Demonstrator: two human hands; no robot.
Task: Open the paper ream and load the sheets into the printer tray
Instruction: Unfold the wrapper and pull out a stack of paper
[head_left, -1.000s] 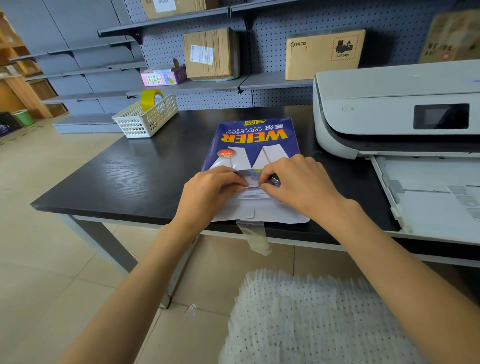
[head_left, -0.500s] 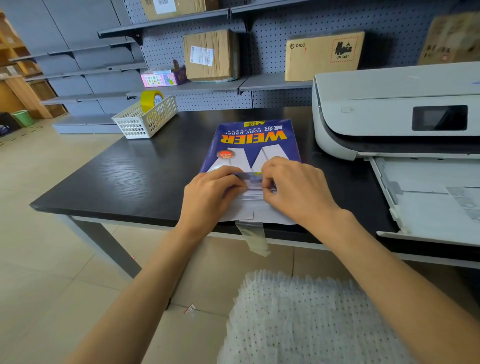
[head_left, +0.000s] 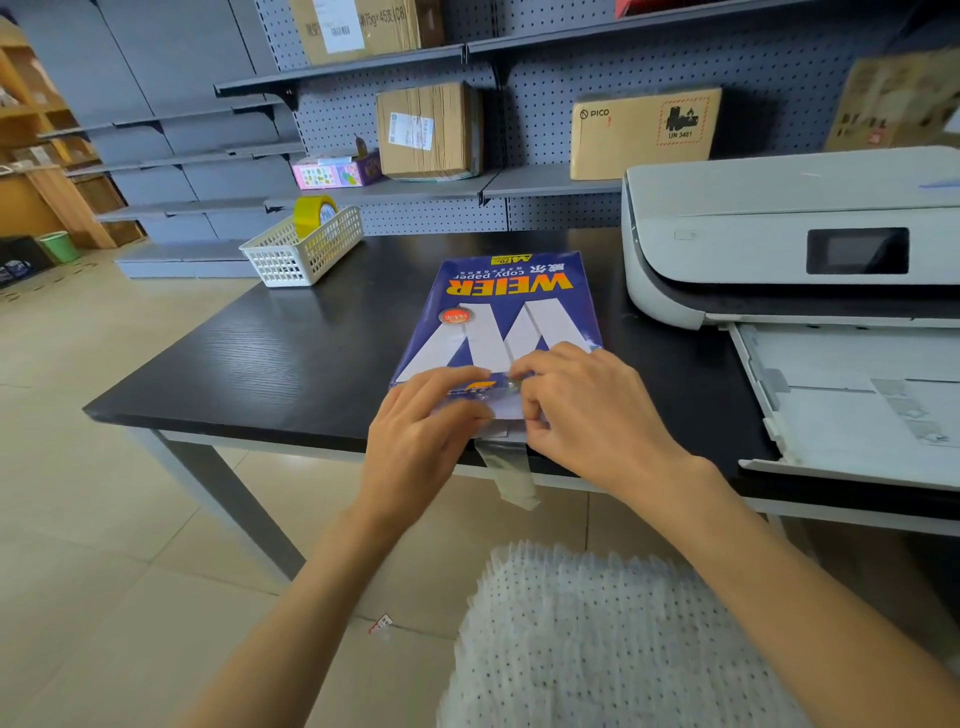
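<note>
Both the left hand (head_left: 423, 426) and the right hand (head_left: 587, 410) curl their fingers into the near end flap of the paper ream (head_left: 501, 322), which lies flat on the black table (head_left: 291, 353) just beyond the knuckles. A hard tug could rip the wrapper unevenly or drag the pack off the near edge. The printer tray (head_left: 852, 410) waits open, well to the right of the right hand.

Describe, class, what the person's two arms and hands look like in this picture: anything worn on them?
Both forearms are bare with no sleeves visible, and the left hand and right hand wear no gloves. No watch, bracelet or ring shows. A white knitted garment with small dark dots covers the body below.
</note>
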